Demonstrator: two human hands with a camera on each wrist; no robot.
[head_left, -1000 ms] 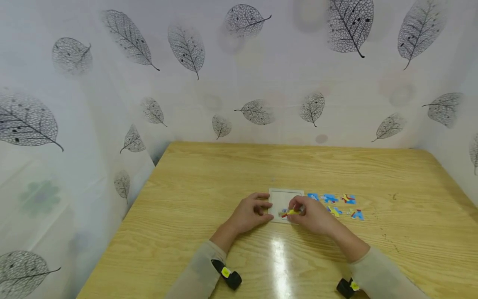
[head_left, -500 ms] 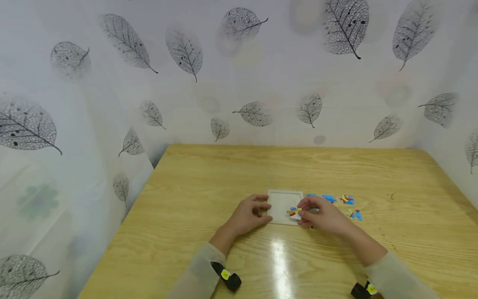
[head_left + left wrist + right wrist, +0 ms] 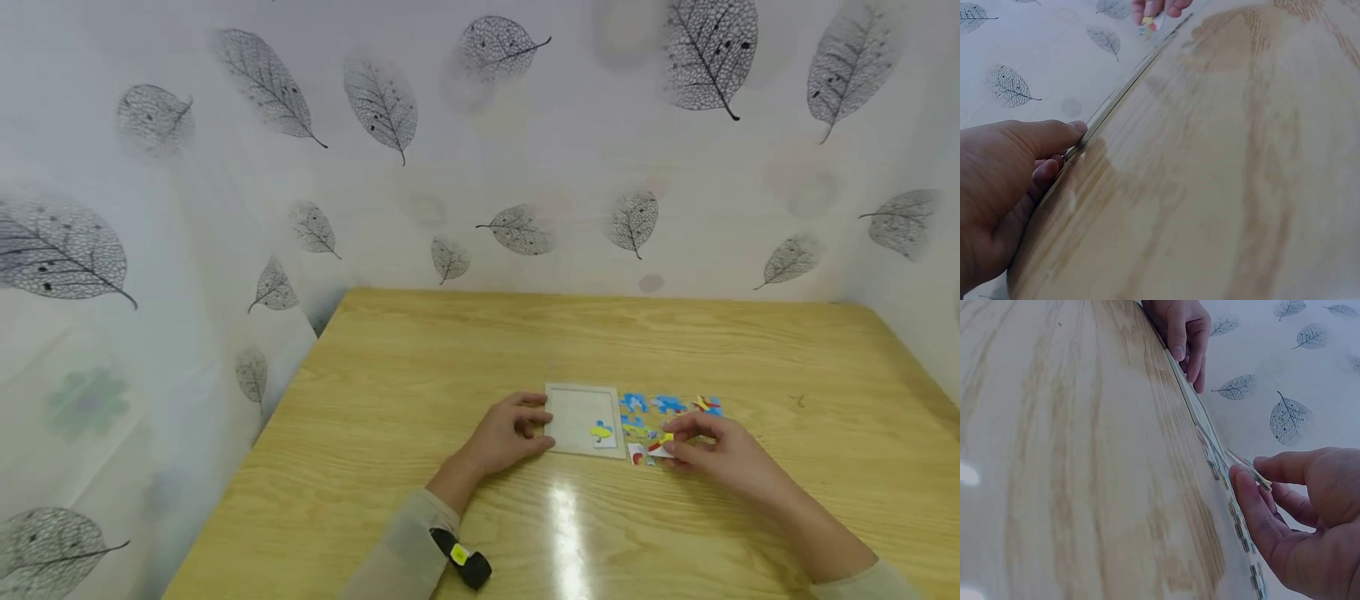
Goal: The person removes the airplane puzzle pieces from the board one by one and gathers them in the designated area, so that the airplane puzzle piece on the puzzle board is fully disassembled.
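Observation:
A pale square puzzle tray (image 3: 581, 454) lies flat on the table, with one yellow, blue and white jigsaw piece (image 3: 602, 434) in its near right corner. My left hand (image 3: 512, 432) rests at the tray's left side, thumb and fingertips spread along the edge. To the right of the tray, my right hand (image 3: 723, 450) pinches a jigsaw piece (image 3: 662, 448) with red, yellow and white on it. The right wrist view shows this piece (image 3: 1249, 470) edge-on and tilted between thumb and fingers. It is held over the loose pieces, some of them partly hidden by the hand.
Several loose jigsaw pieces, among them a blue one (image 3: 670, 404) and a red and white one (image 3: 637, 453), lie right of the tray on the wooden table (image 3: 420, 350). A leaf-printed cloth (image 3: 555, 150) hangs behind and at the sides.
My right hand has moved right, off the tray, carrying the red and yellow piece over to the loose pieces. The yellow and blue piece in the tray is now uncovered. My left hand stays put.

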